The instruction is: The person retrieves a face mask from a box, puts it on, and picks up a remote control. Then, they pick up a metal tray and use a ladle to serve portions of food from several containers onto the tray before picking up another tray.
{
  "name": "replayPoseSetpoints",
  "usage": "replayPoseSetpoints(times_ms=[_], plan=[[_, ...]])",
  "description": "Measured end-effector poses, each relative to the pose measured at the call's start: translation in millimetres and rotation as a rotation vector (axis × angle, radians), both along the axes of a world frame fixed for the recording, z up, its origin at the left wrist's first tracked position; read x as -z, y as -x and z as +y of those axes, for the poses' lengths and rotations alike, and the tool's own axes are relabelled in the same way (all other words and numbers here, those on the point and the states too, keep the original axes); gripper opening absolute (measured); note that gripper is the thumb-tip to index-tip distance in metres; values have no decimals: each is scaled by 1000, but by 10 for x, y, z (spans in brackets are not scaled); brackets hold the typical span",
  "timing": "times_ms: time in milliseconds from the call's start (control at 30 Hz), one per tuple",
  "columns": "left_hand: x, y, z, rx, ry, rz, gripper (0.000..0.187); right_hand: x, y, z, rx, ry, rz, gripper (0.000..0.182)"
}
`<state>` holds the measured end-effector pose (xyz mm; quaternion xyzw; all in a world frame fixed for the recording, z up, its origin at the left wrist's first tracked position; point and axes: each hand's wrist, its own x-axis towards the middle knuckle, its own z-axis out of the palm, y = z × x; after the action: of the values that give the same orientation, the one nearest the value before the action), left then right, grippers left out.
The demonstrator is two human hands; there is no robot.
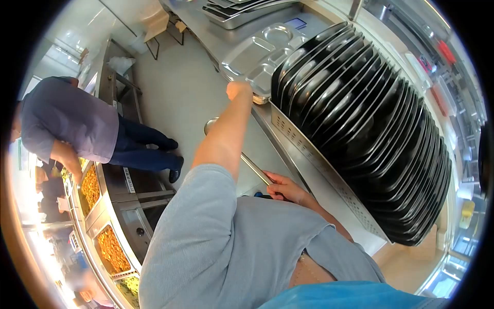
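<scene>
My left hand [239,91] is at the near edge of a shiny metal compartment tray [247,54], closed on its rim; most of the fingers are hidden. Other tray rims show beneath this one. Lower down, my right hand [288,188] is wrapped round the long metal handle of a ladle [256,168]. The ladle slants away over the floor, and its round bowl shows just beyond my left forearm, which covers part of the handle. A long row of black trays [355,103] stands on edge in a perforated metal rack [319,167] beside my hands.
Metal pans [247,18] are stacked at the counter's far end. At left, a person [72,121] leans over a serving counter with food pans [113,250]. Grey floor [177,77] lies between the counters. Shelves [442,92] with containers run along the right.
</scene>
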<state>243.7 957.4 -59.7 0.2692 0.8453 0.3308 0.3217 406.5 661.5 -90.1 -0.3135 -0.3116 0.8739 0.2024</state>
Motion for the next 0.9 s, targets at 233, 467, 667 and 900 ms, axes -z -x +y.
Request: replayPoseSetpoints(times_ms=[233, 467, 667, 900], plan=[[97, 2, 47, -50, 18, -39, 26, -110, 40, 330, -79, -20, -5, 56], [-348, 2, 143, -11, -149, -214, 29, -126, 148, 554, -77, -7, 65, 53], [-672, 233, 479, -46, -548, -835, 35, -55, 406, 1014, -72, 48, -10, 56], [-1026, 1711, 1033, 34, -956, -1137, 44, 66, 1394, 2013, -73, 5, -16, 55]])
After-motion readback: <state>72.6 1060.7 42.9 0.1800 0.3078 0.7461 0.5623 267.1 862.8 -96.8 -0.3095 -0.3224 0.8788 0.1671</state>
